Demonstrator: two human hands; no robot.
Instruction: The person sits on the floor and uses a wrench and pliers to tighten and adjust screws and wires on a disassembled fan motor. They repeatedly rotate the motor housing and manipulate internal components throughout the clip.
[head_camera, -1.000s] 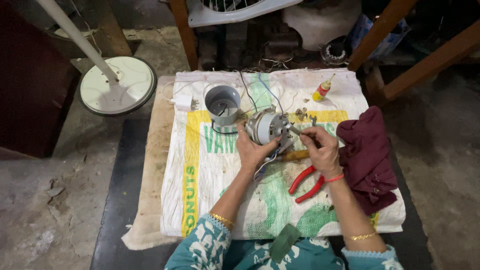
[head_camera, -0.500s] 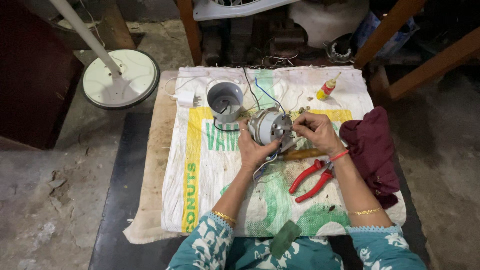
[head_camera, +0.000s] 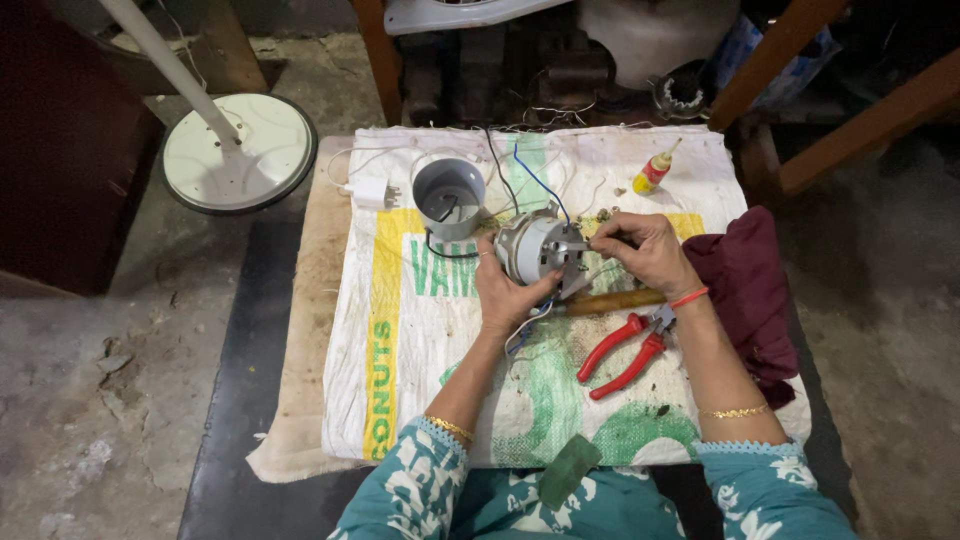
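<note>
A round grey metal fan motor (head_camera: 535, 248) with black and blue wires rests on a printed white sack (head_camera: 420, 330). My left hand (head_camera: 503, 293) grips the motor from below and steadies it. My right hand (head_camera: 645, 248) is at the motor's right side, fingers pinched on a small part at its shaft end. What the fingertips pinch is too small to make out.
Red-handled pliers (head_camera: 625, 352) and a wooden-handled tool (head_camera: 612, 301) lie under my right wrist. A grey plastic cup-shaped housing (head_camera: 449, 197), a white plug (head_camera: 372, 191), a yellow glue bottle (head_camera: 654, 172) and a maroon cloth (head_camera: 745, 290) lie around. A fan base (head_camera: 238, 152) stands on the floor at left.
My right hand has moved up from the sack to the motor's right end. My left hand keeps its hold on the motor.
</note>
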